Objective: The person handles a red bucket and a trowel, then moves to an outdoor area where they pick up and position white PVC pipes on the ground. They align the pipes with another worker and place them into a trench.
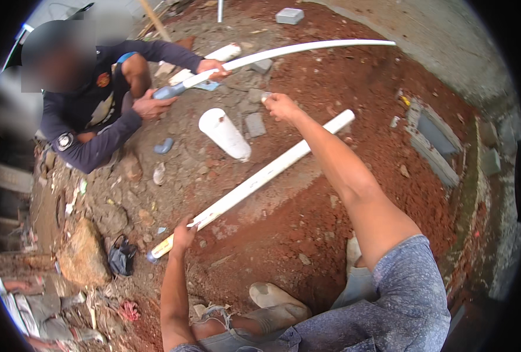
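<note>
My left hand (183, 233) is closed round a long white plastic pipe (272, 170), close to its lower end. A yellow patch and a blue-grey fitting (151, 257) show beyond my fingers. The pipe slants up and away to the right over the red soil. My right hand (281, 108) reaches out past the pipe, fingers pinched on a small pale thing that I cannot make out. Across from me a co-worker (96, 100) grips a thinner, curved white pipe (307, 47) with a grey fitting (170, 92) at its near end.
A short, wide white pipe (225, 135) lies between us, beside a grey block (255, 125) and a loose blue-grey elbow fitting (164, 146). Left of me are a large rock (84, 252) and a black bag (121, 256). A concrete-edged pit (433, 141) is at right.
</note>
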Available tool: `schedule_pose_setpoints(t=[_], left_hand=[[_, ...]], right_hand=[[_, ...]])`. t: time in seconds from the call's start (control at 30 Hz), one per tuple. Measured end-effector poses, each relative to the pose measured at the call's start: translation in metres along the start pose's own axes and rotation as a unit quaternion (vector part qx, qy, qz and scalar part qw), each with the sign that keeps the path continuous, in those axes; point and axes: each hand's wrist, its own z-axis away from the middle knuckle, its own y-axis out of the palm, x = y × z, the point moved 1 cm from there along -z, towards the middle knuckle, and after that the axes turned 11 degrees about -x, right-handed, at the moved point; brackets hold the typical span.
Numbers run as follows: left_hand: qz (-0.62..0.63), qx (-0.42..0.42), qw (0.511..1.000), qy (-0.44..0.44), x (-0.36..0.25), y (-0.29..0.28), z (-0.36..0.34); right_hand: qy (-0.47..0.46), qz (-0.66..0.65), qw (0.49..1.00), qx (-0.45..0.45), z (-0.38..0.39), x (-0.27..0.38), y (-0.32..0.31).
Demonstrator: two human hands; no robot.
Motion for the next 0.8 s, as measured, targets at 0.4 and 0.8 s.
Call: schedule_pose_setpoints(t=[0.4,0.8], left_hand=[[0.032,-0.316,0.913,0.255,-0.187,-0.133,-0.016],[-0.349,-0.309,0.853,0.233,-0.348,-0.221,-0.140]], right_hand=[[0.067,-0.668,0.737,-0.070,-0.063,0.118,0.092],[0.136,-0.611,0.746,-0.226,-0.032,0.141,0.045]])
